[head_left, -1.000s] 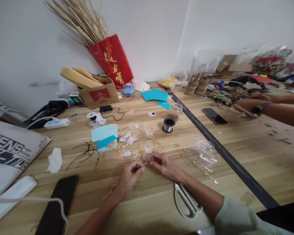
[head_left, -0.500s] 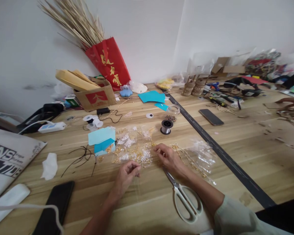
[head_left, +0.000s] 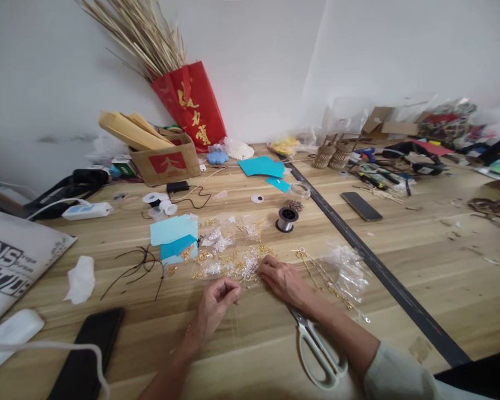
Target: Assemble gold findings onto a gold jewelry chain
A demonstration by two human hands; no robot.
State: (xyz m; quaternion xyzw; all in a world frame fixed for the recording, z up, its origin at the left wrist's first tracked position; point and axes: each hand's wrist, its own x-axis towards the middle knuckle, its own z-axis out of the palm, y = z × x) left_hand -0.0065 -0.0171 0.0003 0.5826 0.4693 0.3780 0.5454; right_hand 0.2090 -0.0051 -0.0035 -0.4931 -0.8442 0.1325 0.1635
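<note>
My left hand (head_left: 216, 303) is closed in a pinch, thumb against forefinger, just in front of the beads. A faint clear thread (head_left: 236, 329) hangs from its fingertips. My right hand (head_left: 281, 280) reaches into the right edge of the gold and silver beads (head_left: 249, 264), fingers curled together and pointing down; whatever lies between the fingertips is hidden. White-handled scissors (head_left: 320, 350) lie under my right forearm, blades partly covered by the hand. To the right of this hand lie a gold chain (head_left: 316, 275) and crumpled clear plastic bags (head_left: 348, 272).
A spool of fine wire (head_left: 287, 219) stands behind the beads. Blue cards (head_left: 174, 233) and black cord (head_left: 144, 266) lie left of them. Phones (head_left: 87, 350) (head_left: 361, 206) rest at the left front and right. A dark strip (head_left: 366, 255) crosses the table.
My right hand has moved slightly down and left, its fingers now more curled at the beads. My left hand stays nearly still. The other person's hand at the far right has left view.
</note>
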